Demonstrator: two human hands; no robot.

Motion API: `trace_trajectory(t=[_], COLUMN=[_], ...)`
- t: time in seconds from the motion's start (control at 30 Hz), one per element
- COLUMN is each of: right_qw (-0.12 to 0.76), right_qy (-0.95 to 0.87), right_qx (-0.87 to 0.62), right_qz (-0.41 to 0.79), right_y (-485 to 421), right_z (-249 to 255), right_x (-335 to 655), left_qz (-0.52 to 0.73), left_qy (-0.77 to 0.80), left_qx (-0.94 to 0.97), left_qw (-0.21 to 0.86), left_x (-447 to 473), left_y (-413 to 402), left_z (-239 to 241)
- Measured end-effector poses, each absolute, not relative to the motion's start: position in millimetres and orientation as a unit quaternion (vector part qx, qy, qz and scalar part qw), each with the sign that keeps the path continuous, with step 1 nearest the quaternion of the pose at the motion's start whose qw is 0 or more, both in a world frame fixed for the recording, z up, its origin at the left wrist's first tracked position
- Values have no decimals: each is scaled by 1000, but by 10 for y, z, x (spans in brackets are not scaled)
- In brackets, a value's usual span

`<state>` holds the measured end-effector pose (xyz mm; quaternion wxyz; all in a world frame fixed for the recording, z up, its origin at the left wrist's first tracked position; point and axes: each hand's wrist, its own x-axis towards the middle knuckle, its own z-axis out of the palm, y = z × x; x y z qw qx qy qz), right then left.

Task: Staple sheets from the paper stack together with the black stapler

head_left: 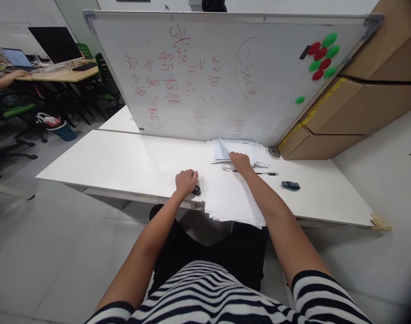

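Note:
My left hand [186,181] is closed over a small black object [196,191] at the front edge of the white desk. Most of that object is hidden under the fingers, so its kind is unclear. Farther back, my right hand [241,162] pinches a sheet of paper [225,147], whose left part is lifted at an angle above an untidy paper stack [237,156]. A second stack of white sheets [230,198] lies nearer to me under my right forearm, overhanging the desk edge. Between the stacks lies a pen [269,173], partly covered by my right arm.
A whiteboard [205,81] with red writing and magnets stands along the back of the desk [124,157]. Cardboard boxes [360,105] are stacked at right. A dark packet [291,185] and a grey rounded device [274,152] lie right of the papers. Another person sits far left.

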<state>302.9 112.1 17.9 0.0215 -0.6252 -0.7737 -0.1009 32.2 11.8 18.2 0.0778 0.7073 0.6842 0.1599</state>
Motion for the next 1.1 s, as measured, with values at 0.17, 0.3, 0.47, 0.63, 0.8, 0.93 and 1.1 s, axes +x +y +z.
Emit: trace_trajectory(t=[0.17, 0.3, 0.47, 0.63, 0.8, 0.93, 1.1], right_qw=[16, 0, -15, -18, -14, -13, -17], right_qy=[-789, -784, -786, -790, -792, -795, -794], right_qx=[-606, -613, -613, -607, -605, -602, -604], right_qz=[-103, -96, -87, -82, -77, -69, -64], right_y=[1079, 1138, 1178, 1140, 1122, 1125, 1129], right_z=[86, 67, 104, 132, 171, 205, 212], right_x=[2985, 2965, 2972, 2978, 2978, 2985, 2981], left_qz=[162, 168, 170, 165, 163, 165, 165], left_qy=[686, 686, 683, 687, 685, 684, 685], left_qx=[705, 704, 705, 702, 705, 705, 705], left_qw=[75, 77, 85, 89, 86, 84, 79], left_x=[324, 327, 326, 327, 325, 325, 329], left_y=[119, 120, 116, 110, 109, 114, 111], left_z=[178, 176, 182, 191, 195, 194, 199])
